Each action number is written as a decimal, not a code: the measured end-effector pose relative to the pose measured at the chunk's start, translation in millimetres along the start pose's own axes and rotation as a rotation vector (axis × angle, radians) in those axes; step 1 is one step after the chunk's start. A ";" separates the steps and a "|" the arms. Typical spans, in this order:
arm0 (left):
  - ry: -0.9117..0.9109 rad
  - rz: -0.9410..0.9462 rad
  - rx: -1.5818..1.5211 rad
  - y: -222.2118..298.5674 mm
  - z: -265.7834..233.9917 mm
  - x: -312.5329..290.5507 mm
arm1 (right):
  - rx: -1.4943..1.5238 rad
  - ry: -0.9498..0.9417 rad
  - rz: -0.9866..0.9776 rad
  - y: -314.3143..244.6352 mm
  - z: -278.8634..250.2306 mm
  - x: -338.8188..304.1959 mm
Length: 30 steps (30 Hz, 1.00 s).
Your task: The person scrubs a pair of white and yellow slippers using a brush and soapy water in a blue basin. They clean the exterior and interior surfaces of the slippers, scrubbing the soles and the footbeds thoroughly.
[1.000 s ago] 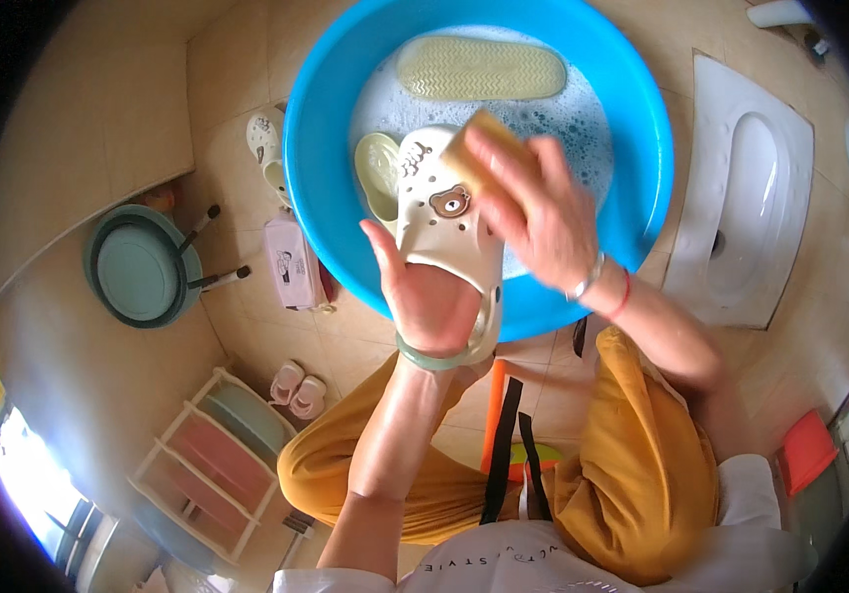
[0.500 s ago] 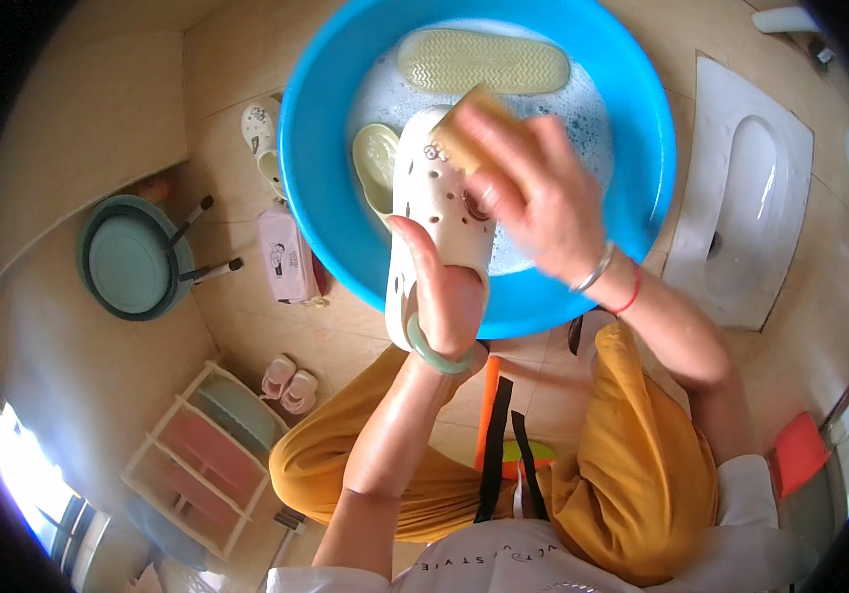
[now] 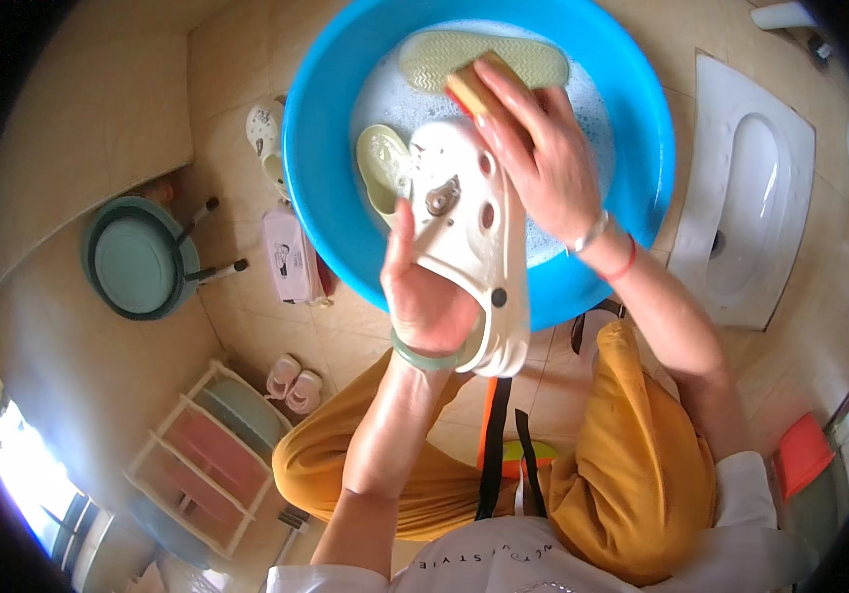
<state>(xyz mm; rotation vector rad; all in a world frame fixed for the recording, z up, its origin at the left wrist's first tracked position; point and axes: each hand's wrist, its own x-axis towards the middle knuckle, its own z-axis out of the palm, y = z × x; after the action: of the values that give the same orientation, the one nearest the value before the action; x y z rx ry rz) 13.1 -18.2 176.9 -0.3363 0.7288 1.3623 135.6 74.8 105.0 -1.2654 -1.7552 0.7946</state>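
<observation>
A white clog [image 3: 464, 222] with holes and small charms is held over the basin by my left hand [image 3: 424, 301], whose thumb lies along its near left side; most of the fingers are hidden by the clog. My right hand [image 3: 553, 168] grips a tan scrubbing brush [image 3: 484, 94] with a red edge, just beyond the clog's toe. Below them the blue basin [image 3: 647, 148] holds foamy water. A pale green insole-like sole [image 3: 533, 61] with a zigzag tread lies at its far side. Another pale green shoe piece [image 3: 382, 163] rests in the suds left of the clog.
A white squat toilet [image 3: 746, 198] is set in the floor at right. Left of the basin are another white clog [image 3: 262, 128], a pink box [image 3: 289, 257] and stacked green tubs [image 3: 133, 259]. Pink slippers [image 3: 293, 383] and a rack [image 3: 209, 460] stand nearer.
The clog has turned in my left hand, bringing its side strap and a black rivet into view. My right hand with the brush has shifted slightly away, off the clog's upper.
</observation>
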 end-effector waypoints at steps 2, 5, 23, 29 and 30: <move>0.013 -0.076 -0.031 -0.1 -3.6 -0.4 | -0.073 -0.039 -0.032 1.9 0.0 3.3; -0.075 -0.045 -0.085 13.0 -23.7 1.4 | -0.005 -0.223 -0.041 -25.4 -15.6 -37.2; -0.143 -0.051 -0.162 28.3 -60.8 10.9 | 0.062 -0.344 -0.150 -50.8 -33.4 -84.5; -0.016 -0.001 -0.199 17.5 -46.5 3.5 | -0.030 -0.242 -0.046 -33.1 0.6 -23.2; 0.024 0.001 -0.184 11.2 -39.7 0.2 | -0.093 -0.186 -0.076 -19.2 11.3 -1.8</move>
<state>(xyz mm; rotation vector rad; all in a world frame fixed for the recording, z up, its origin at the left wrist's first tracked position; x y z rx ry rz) -8.7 -40.1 149.5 -0.4986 0.6251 1.4316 117.5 67.0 115.5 -1.2094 -1.9974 0.8162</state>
